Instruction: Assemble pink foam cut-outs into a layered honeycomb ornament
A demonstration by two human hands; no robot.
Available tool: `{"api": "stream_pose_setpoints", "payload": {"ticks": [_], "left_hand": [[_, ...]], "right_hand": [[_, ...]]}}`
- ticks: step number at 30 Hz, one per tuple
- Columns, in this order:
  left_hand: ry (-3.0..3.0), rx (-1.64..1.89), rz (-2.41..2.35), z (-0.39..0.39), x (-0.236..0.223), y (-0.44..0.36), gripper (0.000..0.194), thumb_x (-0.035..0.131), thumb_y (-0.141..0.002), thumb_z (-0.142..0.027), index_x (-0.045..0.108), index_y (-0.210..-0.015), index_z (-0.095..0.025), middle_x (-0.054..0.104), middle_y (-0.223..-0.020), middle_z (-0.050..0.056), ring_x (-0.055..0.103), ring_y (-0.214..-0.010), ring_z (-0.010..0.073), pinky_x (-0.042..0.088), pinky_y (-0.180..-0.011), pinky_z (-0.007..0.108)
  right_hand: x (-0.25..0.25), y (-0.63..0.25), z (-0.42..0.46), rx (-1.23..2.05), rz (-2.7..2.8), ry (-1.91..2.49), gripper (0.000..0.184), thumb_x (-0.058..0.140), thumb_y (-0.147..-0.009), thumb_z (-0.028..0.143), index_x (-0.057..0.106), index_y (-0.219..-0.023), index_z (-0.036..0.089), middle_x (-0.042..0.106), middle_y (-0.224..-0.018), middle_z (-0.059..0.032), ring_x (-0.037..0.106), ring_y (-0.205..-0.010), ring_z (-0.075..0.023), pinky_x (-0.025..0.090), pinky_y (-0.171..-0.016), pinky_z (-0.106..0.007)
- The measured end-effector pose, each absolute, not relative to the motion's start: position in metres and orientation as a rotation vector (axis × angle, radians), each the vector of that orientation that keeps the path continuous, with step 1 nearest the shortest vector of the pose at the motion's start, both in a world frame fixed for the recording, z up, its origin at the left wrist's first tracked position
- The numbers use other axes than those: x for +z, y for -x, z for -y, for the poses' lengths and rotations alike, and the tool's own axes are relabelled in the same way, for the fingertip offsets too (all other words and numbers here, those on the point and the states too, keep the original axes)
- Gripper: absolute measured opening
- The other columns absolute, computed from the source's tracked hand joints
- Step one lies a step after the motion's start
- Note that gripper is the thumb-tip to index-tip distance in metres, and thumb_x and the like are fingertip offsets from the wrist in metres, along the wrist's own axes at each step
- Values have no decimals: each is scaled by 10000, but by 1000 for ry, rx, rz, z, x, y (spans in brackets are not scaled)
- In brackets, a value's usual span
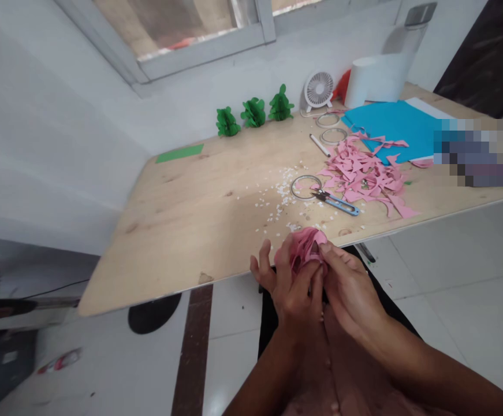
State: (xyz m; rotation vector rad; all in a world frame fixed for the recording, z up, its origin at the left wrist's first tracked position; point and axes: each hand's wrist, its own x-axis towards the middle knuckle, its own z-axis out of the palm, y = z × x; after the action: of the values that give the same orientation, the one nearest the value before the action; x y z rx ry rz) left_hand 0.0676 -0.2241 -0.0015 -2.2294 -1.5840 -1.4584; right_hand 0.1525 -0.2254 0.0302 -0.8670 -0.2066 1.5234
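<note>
Both hands hold a pink paper flower of layered petals just off the table's front edge. My left hand cups it from the left, with some fingers raised and spread and others against the petals. On the right side, my right hand pinches a petal between thumb and fingers. Thread snips with blue handles lie on the table beyond the hands, their tips over a roll of tape. White paper bits are scattered around there.
Pink paper scraps pile up right of the snips, beside blue sheets. Behind are a marker, tape rings, a small white fan and green paper shapes. A green strip lies at left.
</note>
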Motion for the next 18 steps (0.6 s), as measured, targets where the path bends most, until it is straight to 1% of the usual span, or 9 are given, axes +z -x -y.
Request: {"api": "stream_pose_setpoints", "payload": {"ticks": [5,10,14,18], "left_hand": [[2248,-1462,1612,224,0,-66,144,604,-808,-191,702,-707,-219,556,-1283,67,314,-1314,327,168,-1066,607],[2293,-1413,1638,224,3,-65,124,604,-806,-164,685,-723,-206,574,-1264,76,323,-1307,324,158,-1068,610],[2283,-1408,1577,222,1,-65,107,600,-803,-173,651,-711,-193,562,-1261,85,333,-1284,323,179,-1058,605],[2247,-1436,1497,222,-4,-66,82,598,-791,-149,627,-724,-186,547,-1233,99,331,-1272,309,204,-1057,577]], "right_hand": [[30,-149,226,1525,248,844,142,697,-770,310,715,-832,184,687,-750,-5,583,-678,-126,459,-669,-244],[32,-147,227,1531,266,857,146,676,-784,317,719,-855,197,689,-771,-14,597,-728,-152,470,-679,-266],[31,-148,227,1513,269,875,130,693,-764,325,712,-808,204,680,-749,-6,583,-679,-141,472,-662,-259],[31,-149,227,1512,197,875,137,742,-709,320,697,-742,195,667,-709,3,563,-634,-131,462,-625,-250]]}}
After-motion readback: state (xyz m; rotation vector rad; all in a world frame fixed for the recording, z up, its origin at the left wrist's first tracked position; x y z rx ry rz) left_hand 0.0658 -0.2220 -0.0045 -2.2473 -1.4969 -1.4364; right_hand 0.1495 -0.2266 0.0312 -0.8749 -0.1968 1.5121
